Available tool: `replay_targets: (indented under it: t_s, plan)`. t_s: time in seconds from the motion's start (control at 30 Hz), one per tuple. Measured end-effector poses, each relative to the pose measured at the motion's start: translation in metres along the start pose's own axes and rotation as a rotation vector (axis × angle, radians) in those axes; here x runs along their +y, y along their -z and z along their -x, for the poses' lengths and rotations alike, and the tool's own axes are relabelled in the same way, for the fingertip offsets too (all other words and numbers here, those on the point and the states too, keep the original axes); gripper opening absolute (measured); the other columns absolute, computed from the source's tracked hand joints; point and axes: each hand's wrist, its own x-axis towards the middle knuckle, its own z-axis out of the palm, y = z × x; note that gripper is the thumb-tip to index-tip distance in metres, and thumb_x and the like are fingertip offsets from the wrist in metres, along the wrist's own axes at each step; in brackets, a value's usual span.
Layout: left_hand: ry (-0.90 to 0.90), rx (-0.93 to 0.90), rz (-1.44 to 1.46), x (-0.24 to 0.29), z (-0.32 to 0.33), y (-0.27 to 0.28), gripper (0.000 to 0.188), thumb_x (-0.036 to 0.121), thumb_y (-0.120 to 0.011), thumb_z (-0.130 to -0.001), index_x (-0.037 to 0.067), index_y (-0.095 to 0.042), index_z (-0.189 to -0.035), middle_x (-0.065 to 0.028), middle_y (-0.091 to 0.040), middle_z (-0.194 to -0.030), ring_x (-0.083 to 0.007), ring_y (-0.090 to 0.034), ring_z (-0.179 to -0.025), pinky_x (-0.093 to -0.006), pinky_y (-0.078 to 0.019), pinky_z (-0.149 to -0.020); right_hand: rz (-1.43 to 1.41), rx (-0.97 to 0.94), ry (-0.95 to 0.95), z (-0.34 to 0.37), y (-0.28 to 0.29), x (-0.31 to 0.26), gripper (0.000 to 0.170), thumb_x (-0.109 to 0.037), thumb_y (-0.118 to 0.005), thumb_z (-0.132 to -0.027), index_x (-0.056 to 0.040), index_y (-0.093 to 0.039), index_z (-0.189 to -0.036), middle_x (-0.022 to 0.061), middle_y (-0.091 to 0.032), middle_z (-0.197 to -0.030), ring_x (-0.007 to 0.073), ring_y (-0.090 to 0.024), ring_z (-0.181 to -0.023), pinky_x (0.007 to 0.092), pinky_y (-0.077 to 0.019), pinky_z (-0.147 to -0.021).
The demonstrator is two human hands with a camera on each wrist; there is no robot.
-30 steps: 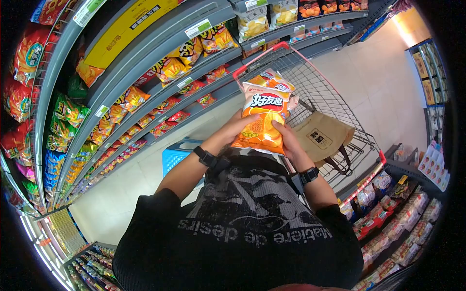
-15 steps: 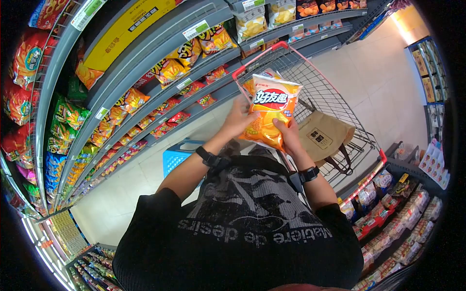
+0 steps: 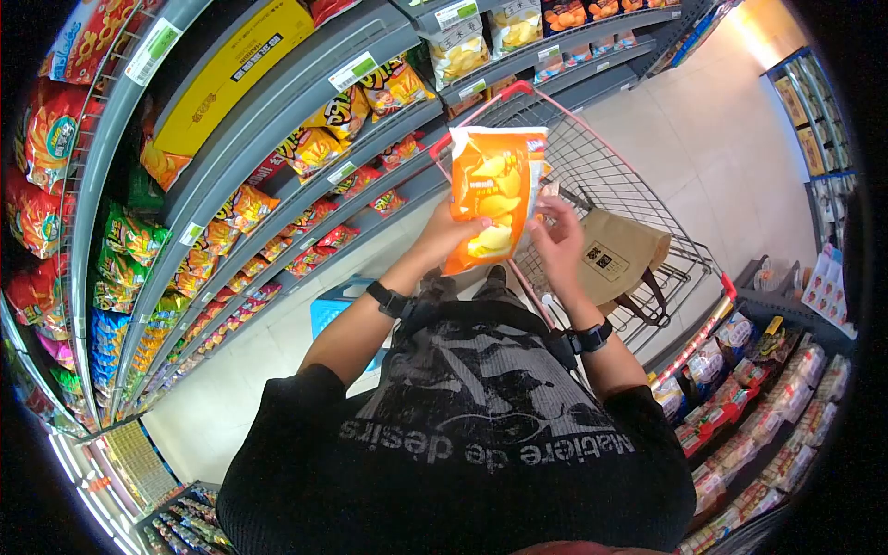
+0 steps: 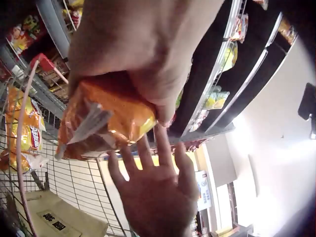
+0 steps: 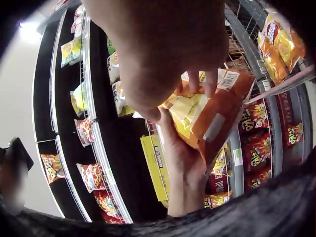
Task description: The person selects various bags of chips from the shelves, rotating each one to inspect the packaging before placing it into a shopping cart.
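Note:
My left hand (image 3: 446,233) grips the side of an orange bag of potato chips (image 3: 493,190), thumb on the face toward me. Pictures of yellow chips cover this face, and the bag stands roughly upright over the near end of the cart. My right hand (image 3: 559,242) is beside the bag's right edge with loosely bent fingers. In the left wrist view the palm of that right hand (image 4: 157,200) faces up beneath the bag (image 4: 111,116), fingers spread. In the right wrist view, fingertips (image 5: 210,81) of the right hand overlap the bag's edge.
A wire shopping cart (image 3: 601,139) with red trim holds a tan tote bag (image 3: 618,257) and another orange chip bag (image 4: 28,126). Curved shelves of snack bags (image 3: 310,153) run along the left. A blue stool (image 3: 335,310) stands on the floor. Packaged foods (image 3: 731,407) line the right.
The chip bag has been turned from its logo face to another face and shifted slightly left. My right hand has let go of its edge; the left still holds it.

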Motion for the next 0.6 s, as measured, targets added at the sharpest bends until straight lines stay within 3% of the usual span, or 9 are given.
replay_targets:
  t_s: [0.07, 0.17, 0.2, 0.3, 0.33, 0.5, 0.6]
  plan:
    - [0.069, -0.122, 0.053, -0.003, 0.005, 0.004, 0.054, 0.006, -0.071, -0.081, 0.001, -0.046, -0.129, -0.0092, -0.060, -0.121, -0.0177, -0.058, -0.111, -0.0339, -0.0460, -0.097, -0.166, 0.129, -0.001, -0.009, 0.004, -0.012, 0.059, -0.011, -0.070, -0.083, -0.0012, -0.040, -0.132, 0.0114, -0.052, -0.125, 0.0177, -0.051, -0.115, 0.0313, -0.0455, -0.094]
    - [0.109, -0.347, -0.132, -0.005, 0.010, 0.004, 0.058, 0.009, -0.072, -0.080, 0.001, -0.046, -0.131, -0.0075, -0.060, -0.121, -0.0175, -0.055, -0.115, -0.0340, -0.0419, -0.101, -0.464, 0.044, -0.134, -0.007, 0.025, -0.004, 0.060, -0.017, -0.071, -0.085, -0.0014, -0.039, -0.133, 0.0109, -0.053, -0.126, 0.0171, -0.053, -0.113, 0.0318, -0.0459, -0.094]
    - [0.136, -0.416, -0.252, 0.004, 0.012, -0.002, 0.070, 0.013, -0.076, -0.077, 0.002, -0.040, -0.136, -0.0077, -0.056, -0.128, -0.0176, -0.050, -0.121, -0.0339, -0.0380, -0.104, -0.495, 0.073, -0.143, -0.008, 0.020, -0.021, 0.052, -0.019, -0.071, -0.086, -0.0004, -0.045, -0.127, 0.0097, -0.058, -0.119, 0.0149, -0.058, -0.105, 0.0300, -0.0479, -0.089]
    - [0.025, -0.412, -0.449, 0.013, 0.017, -0.019, 0.082, 0.021, -0.079, -0.075, 0.001, -0.033, -0.140, -0.0091, -0.049, -0.135, -0.0195, -0.043, -0.128, -0.0351, -0.0341, -0.108, -0.316, 0.066, -0.081, -0.009, 0.021, -0.029, 0.037, -0.018, -0.068, -0.089, 0.0006, -0.054, -0.118, 0.0071, -0.064, -0.108, 0.0125, -0.061, -0.094, 0.0278, -0.0497, -0.084]
    - [-0.042, -0.375, -0.440, 0.012, 0.019, -0.025, 0.084, 0.020, -0.079, -0.074, 0.001, -0.032, -0.141, -0.0094, -0.049, -0.135, -0.0198, -0.043, -0.128, -0.0352, -0.0342, -0.108, -0.315, 0.113, -0.069, -0.010, 0.018, -0.032, 0.026, -0.016, -0.066, -0.090, 0.0009, -0.059, -0.108, 0.0063, -0.066, -0.102, 0.0116, -0.062, -0.090, 0.0264, -0.0502, -0.080]
    - [-0.243, -0.268, -0.356, 0.002, 0.018, -0.033, 0.084, 0.016, -0.080, -0.074, 0.002, -0.031, -0.141, -0.0099, -0.049, -0.134, -0.0202, -0.044, -0.126, -0.0356, -0.0361, -0.106, -0.241, 0.226, -0.072, -0.011, 0.016, -0.029, 0.028, -0.017, -0.066, -0.090, 0.0004, -0.058, -0.111, 0.0067, -0.065, -0.105, 0.0118, -0.061, -0.093, 0.0266, -0.0498, -0.082]
    - [-0.135, -0.240, -0.325, -0.004, 0.012, -0.028, 0.079, 0.015, -0.079, -0.075, 0.002, -0.034, -0.139, -0.0090, -0.051, -0.132, -0.0192, -0.050, -0.121, -0.0352, -0.0403, -0.102, -0.386, 0.185, -0.144, -0.010, 0.021, -0.025, 0.037, -0.018, -0.063, -0.092, -0.0006, -0.050, -0.121, 0.0081, -0.061, -0.113, 0.0136, -0.060, -0.100, 0.0283, -0.0499, -0.085]
